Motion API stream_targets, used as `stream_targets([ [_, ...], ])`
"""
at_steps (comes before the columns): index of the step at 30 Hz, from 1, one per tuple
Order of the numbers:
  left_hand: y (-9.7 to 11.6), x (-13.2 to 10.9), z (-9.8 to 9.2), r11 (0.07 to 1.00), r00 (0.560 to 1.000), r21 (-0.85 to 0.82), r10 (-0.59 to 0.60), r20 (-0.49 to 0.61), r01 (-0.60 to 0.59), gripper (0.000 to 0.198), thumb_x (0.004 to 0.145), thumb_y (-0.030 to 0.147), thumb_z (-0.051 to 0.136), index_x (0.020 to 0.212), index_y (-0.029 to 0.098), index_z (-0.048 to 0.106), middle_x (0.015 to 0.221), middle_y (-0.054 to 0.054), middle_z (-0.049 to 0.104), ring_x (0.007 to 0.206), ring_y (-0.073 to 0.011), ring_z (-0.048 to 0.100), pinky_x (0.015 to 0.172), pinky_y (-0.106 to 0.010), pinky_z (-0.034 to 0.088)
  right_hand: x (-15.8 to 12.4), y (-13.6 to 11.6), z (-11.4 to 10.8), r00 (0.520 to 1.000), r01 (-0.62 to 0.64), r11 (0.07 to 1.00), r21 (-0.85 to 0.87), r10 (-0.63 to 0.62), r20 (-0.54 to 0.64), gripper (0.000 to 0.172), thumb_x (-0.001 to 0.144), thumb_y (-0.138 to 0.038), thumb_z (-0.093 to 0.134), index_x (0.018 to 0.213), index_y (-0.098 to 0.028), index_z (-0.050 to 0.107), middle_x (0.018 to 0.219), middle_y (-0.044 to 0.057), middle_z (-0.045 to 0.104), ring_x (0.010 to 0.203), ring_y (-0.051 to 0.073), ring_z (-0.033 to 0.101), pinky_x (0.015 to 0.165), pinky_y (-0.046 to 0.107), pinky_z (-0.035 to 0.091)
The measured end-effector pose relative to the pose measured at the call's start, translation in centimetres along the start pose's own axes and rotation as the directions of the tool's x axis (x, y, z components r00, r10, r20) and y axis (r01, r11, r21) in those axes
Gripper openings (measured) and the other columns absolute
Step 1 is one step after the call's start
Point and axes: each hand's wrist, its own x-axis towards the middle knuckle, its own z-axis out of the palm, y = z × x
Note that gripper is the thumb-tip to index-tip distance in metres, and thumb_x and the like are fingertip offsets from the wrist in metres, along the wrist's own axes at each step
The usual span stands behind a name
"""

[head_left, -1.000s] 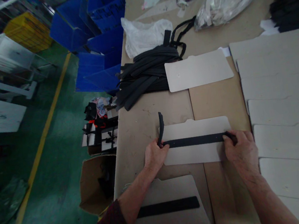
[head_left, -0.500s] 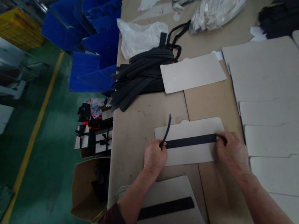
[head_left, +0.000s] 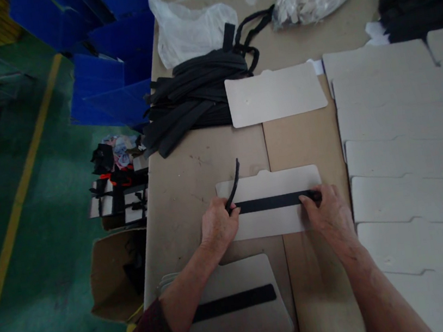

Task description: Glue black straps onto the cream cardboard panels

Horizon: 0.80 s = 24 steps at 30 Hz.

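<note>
A black strap (head_left: 270, 203) runs straight across a pale flat board (head_left: 279, 225) on the table. My left hand (head_left: 218, 222) is closed on the strap at the board's left side, and a loose strap end sticks up past the thumb. At the right side my right hand (head_left: 329, 211) pinches the strap, its thumb lying on top of the black band. Nearer to me, partly under my left forearm, lies a stack of boards (head_left: 256, 328), the top one with a black strap (head_left: 240, 300) across it.
Rows of overlapping boards (head_left: 411, 194) cover the right side. A bundle of black straps (head_left: 195, 95), a single board (head_left: 277, 95) and plastic bags (head_left: 194, 29) lie further back. Beyond the table's left edge stand a cardboard box (head_left: 106, 281) and blue bins (head_left: 107, 88).
My right thumb has slid left along the strap onto its flat part. My left hand keeps its hold. The whole view has shifted a little.
</note>
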Motion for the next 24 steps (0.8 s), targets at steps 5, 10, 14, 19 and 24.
stream_targets([
  [5,-0.2,-0.3,-0.2,0.999,0.999,-0.017,0.046,-0.005,-0.046,0.013,0.085,0.029,0.061,0.090,0.018,0.067,0.097,-0.010,0.069,0.093,-0.0241,0.065,0.083,-0.033,0.047,0.2,0.1,0.2,1.000,-0.013,1.000,0.001,0.013,0.005,0.031,0.083,-0.043,0.056,0.101,-0.017,0.059,0.099,0.013,0.060,0.082,0.026,0.058,0.072,0.039,0.047],
  [10,-1.4,-0.8,-1.6,0.996,0.999,-0.076,0.047,-0.013,-0.048,0.028,0.095,0.035,0.047,0.095,0.018,0.069,0.087,-0.008,0.071,0.086,-0.0199,0.067,0.079,-0.028,0.048,0.4,0.8,-0.4,1.000,-0.011,0.998,0.070,0.010,0.025,0.028,0.081,-0.037,0.054,0.100,-0.018,0.061,0.096,0.011,0.062,0.083,0.024,0.059,0.076,0.039,0.048],
  [14,-2.0,-1.5,-2.2,0.998,0.995,-0.064,-0.025,-0.100,0.019,0.029,0.084,0.031,0.062,0.107,0.013,0.064,0.100,-0.013,0.070,0.093,-0.0232,0.066,0.081,-0.031,0.047,-0.2,1.5,-0.7,0.996,-0.002,1.000,-0.002,0.002,-0.091,0.045,0.080,-0.046,0.057,0.111,-0.014,0.061,0.102,0.015,0.060,0.085,0.027,0.057,0.076,0.042,0.048],
  [19,-1.5,-1.6,-2.3,0.988,0.988,-0.104,-0.125,-0.092,0.115,0.040,0.069,0.033,0.074,0.104,0.015,0.065,0.096,-0.012,0.071,0.094,-0.0270,0.066,0.082,-0.034,0.047,0.2,1.7,-0.9,0.994,-0.104,0.995,-0.015,0.103,-0.034,0.057,0.071,-0.055,0.064,0.108,-0.013,0.063,0.091,0.013,0.065,0.084,0.029,0.057,0.074,0.042,0.046],
  [24,-0.9,-0.9,-2.9,0.946,0.982,-0.261,-0.184,0.051,0.191,0.029,0.069,0.029,0.072,0.093,0.013,0.070,0.083,-0.009,0.073,0.077,-0.0237,0.068,0.063,-0.029,0.048,1.4,1.8,-2.5,0.952,-0.276,0.947,0.163,0.247,0.180,0.044,0.062,-0.056,0.069,0.086,-0.019,0.068,0.071,0.003,0.065,0.065,0.022,0.058,0.061,0.035,0.042],
])
